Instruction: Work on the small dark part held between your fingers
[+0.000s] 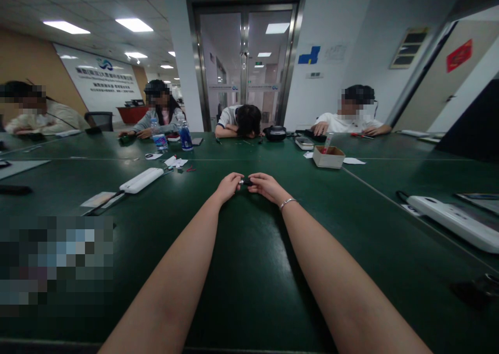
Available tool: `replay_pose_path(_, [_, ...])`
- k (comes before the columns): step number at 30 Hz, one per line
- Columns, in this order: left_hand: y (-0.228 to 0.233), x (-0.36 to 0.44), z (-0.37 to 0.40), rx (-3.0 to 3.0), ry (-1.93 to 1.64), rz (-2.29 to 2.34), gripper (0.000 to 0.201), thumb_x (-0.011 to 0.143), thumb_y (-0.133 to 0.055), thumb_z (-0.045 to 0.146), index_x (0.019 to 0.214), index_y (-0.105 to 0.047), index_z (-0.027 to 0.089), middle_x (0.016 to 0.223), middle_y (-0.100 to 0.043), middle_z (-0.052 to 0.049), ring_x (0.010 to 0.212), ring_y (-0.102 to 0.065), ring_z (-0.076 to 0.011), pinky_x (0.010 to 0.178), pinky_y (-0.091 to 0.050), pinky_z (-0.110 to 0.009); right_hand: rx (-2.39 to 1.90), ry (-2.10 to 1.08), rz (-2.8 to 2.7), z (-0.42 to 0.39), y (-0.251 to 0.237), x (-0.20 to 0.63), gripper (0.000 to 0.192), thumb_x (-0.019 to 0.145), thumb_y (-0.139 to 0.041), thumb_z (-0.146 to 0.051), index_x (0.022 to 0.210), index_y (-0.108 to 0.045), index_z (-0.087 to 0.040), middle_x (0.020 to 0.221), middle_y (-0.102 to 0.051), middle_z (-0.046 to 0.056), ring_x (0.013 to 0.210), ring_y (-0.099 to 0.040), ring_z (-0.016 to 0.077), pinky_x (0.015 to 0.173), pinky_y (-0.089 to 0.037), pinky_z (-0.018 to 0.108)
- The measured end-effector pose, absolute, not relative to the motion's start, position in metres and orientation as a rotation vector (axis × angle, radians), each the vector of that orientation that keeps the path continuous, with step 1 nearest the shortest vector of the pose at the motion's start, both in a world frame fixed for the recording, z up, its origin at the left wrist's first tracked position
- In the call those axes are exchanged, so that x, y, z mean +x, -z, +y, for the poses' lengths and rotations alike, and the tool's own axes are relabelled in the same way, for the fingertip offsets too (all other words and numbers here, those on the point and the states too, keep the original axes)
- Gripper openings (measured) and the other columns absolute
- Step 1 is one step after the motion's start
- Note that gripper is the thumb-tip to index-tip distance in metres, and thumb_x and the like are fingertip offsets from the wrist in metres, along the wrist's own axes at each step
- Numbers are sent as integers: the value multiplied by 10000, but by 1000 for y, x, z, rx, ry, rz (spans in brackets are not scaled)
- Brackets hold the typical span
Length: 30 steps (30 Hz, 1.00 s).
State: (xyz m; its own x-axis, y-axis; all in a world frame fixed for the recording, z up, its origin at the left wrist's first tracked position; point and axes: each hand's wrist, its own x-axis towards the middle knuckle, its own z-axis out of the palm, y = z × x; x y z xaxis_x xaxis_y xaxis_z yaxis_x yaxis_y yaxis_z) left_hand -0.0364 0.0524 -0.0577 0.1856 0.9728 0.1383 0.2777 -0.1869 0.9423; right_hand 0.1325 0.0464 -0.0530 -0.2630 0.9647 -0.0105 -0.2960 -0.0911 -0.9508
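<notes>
Apparently mid-assembly, the left hand and right hand pinch a small dark part between fingertips at twelve o'clock on the green table, so the next move likely needs fine, steady pressure.

Your green counter carries power strips, bottles, a cardboard box and paper scraps.

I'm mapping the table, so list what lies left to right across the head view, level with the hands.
White power strip → left hand → small dark object pinched between both hands → right hand → bracelet → second white power strip.
</notes>
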Motion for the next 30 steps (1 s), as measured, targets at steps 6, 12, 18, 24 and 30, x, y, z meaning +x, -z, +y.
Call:
replay_pose_path(6, [58, -36, 53, 1611, -1056, 1223, 271, 855, -427, 298, 1020, -581, 147, 610, -498, 13, 464, -416, -79, 414, -330, -177, -873, -1562, -1143, 47, 54, 133, 97, 821, -605, -38, 868, -585, -121, 741, -640, 58, 533, -628, 123, 526, -568, 243])
replay_pose_path(12, [57, -35, 51, 1605, -1062, 1229, 249, 815, -463, 214, 1021, -585, 143, 637, -491, 18, 486, -423, -74, 431, -335, -176, -884, -1564, -1140, 46, 53, 132, 107, 832, -573, -18, 872, -574, -118, 723, -638, 54, 522, -623, 114, 528, -560, 226])
replay_pose_path(18, [57, -34, 53, 1595, -1066, 1249, 248, 787, -473, 186, 1002, -595, 156, 623, -493, 21, 499, -427, -79, 439, -322, -174, -868, -1561, -1132, 44, 52, 133, 119, 800, -616, -27, 865, -582, -121, 746, -639, 61, 528, -621, 122, 540, -566, 255])
replay_pose_path(24, [56, -34, 52, 1608, -1050, 1222, 252, 810, -447, 218, 1001, -598, 151, 599, -491, 21, 478, -412, -81, 442, -320, -183, -876, -1558, -1143, 43, 51, 133, 112, 808, -602, -29, 869, -585, -121, 744, -637, 68, 547, -628, 133, 543, -567, 259])
replay_pose_path(30, [58, -35, 53, 1617, -1044, 1211, 261, 836, -420, 258, 989, -605, 157, 626, -497, 15, 477, -410, -77, 450, -322, -186, -878, -1561, -1134, 43, 50, 132, 126, 802, -603, -11, 859, -581, -122, 733, -638, 60, 538, -632, 128, 529, -564, 239])
